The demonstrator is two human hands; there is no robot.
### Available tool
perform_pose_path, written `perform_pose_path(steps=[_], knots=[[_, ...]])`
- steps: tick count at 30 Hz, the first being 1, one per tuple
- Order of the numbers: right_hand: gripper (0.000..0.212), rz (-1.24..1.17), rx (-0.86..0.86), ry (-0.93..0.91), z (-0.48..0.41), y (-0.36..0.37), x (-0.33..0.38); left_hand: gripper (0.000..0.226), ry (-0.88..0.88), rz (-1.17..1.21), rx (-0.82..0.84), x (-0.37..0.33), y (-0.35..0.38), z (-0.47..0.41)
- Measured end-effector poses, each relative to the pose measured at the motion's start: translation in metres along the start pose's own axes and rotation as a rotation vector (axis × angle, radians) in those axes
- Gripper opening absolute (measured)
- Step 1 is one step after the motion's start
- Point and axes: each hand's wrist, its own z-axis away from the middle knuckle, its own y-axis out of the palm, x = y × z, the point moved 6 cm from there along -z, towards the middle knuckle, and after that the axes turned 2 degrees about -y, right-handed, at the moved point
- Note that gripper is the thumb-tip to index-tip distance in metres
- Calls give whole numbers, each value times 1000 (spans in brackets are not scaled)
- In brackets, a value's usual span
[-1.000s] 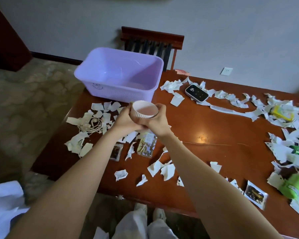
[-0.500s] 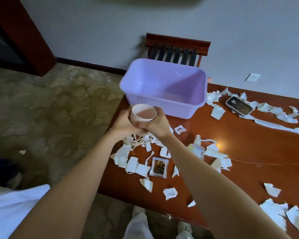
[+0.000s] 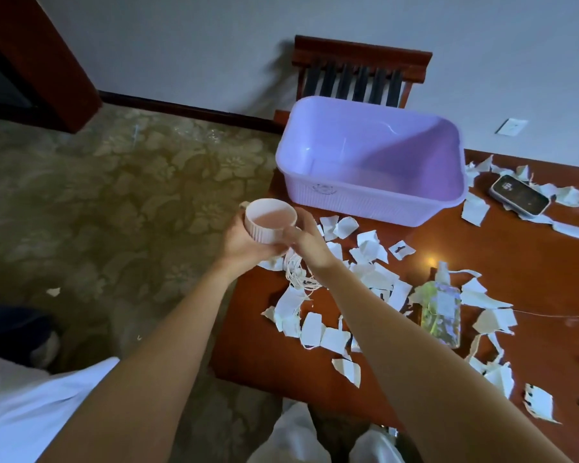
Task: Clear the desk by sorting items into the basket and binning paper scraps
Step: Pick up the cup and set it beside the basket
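Right now both hands are wrapped around the pale ribbed cup (image 3: 270, 220): left hand (image 3: 244, 240) cupping it from below, right hand (image 3: 306, 240) gripping its side. I'm holding it past the table's (image 3: 502, 262) left edge, just short of the empty lilac basket (image 3: 375, 202). Paper scraps (image 3: 368, 279) litter the table behind it.

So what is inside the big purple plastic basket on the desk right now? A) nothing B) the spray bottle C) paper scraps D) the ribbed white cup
A: the purple plastic basket shows only its bare floor, while the ribbed white cup is held in front of it by the left hand and right hand.
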Motion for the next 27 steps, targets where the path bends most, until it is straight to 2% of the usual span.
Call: perform_pose_path(steps=[2,4,7,10,16,22,25,27], knots=[[75,122,-42,39,2,1,-8,86,-54,64,-85,8,-12,-5],[61,504,-68,0,3,5,-17,87,-93,73,-150,15,-22,-11],[56,1064,118,-137,2,26,-40,88,-88,44,-169,17,-29,-17],[53,1366,173,-135,2,24,-59,89,-62,34,-157,16,-25,-17],[65,1467,17,-52,9,-15,-55,85,-24,44,-135,17,-6,-14],[56,1447,-172,67,16,-57,-51,93,-19,29,-163,18,13,-8],[55,1361,-283,2,13,-61,-40,95,-27,15,-215,18,20,-3],[59,1352,-189,-82,3,-50,-33,96,-33,8,-253,19,22,2]])
